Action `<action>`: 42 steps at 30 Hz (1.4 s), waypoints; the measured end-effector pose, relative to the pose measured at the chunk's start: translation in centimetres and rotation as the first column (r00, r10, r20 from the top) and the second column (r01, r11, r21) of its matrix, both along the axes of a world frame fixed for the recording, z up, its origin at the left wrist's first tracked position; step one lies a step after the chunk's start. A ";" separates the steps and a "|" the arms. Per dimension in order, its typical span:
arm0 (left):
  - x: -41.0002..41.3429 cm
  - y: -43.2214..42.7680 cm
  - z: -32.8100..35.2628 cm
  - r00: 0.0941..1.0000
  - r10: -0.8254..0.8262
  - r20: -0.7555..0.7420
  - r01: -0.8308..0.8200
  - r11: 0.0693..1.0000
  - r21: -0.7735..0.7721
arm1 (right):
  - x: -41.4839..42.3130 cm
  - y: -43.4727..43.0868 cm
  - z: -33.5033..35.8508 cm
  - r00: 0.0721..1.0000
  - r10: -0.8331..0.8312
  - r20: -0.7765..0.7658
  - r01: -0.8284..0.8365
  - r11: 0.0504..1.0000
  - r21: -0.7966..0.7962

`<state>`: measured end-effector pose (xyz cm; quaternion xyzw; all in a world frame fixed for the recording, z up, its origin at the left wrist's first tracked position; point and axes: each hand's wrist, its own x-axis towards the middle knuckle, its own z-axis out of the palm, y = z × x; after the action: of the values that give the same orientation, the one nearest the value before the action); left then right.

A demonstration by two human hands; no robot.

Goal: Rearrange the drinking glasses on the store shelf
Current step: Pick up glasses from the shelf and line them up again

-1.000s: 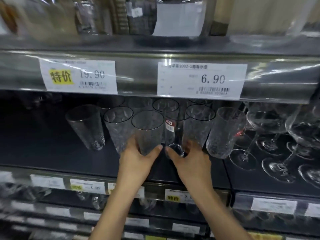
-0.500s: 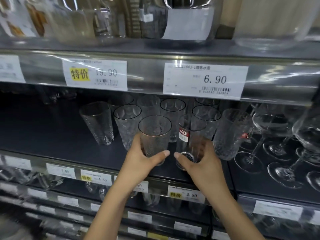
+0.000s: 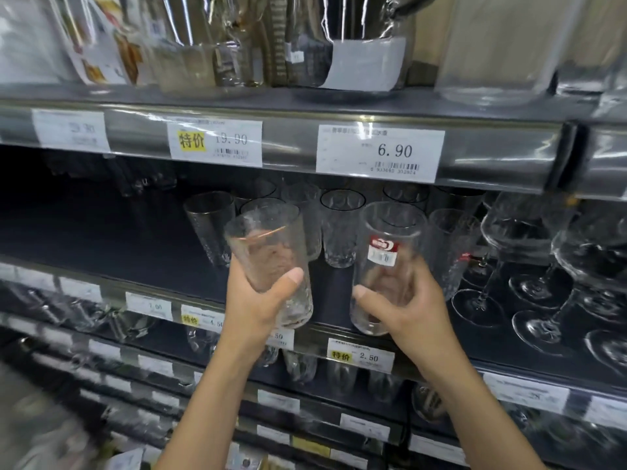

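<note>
Just off the front edge of the shelf (image 3: 118, 239), our left hand (image 3: 258, 310) wraps the textured glass (image 3: 268, 245) and our right hand (image 3: 410, 310) the stickered glass (image 3: 390, 239), both roughly upright.

A clear textured tumbler (image 3: 271, 262) is gripped by the left hand (image 3: 252, 305) and a smooth clear glass with a red sticker (image 3: 386, 266) by the right hand (image 3: 412, 308), near the dark store shelf (image 3: 101, 245)

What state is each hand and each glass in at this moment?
Left hand: grips the textured glass.
Textured glass: held, tilted, empty.
Right hand: grips the stickered glass.
Stickered glass: held, nearly upright, empty.
Shelf tumblers: standing upright.
Wine glasses: standing upright.
</note>
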<state>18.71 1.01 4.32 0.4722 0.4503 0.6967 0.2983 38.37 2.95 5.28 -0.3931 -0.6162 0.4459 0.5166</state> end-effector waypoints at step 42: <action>-22.7 -43.3 -4.3 0.455 0.794 0.404 -0.788 0.570 -0.232 | -41.0 -26.5 -5.8 0.171 0.899 -0.404 -0.872 -0.052 -0.486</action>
<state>-4.02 -42.29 0.03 0.0252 0.5354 0.8432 0.0419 -2.59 -23.53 -0.53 -0.0557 -0.5380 0.8377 -0.0752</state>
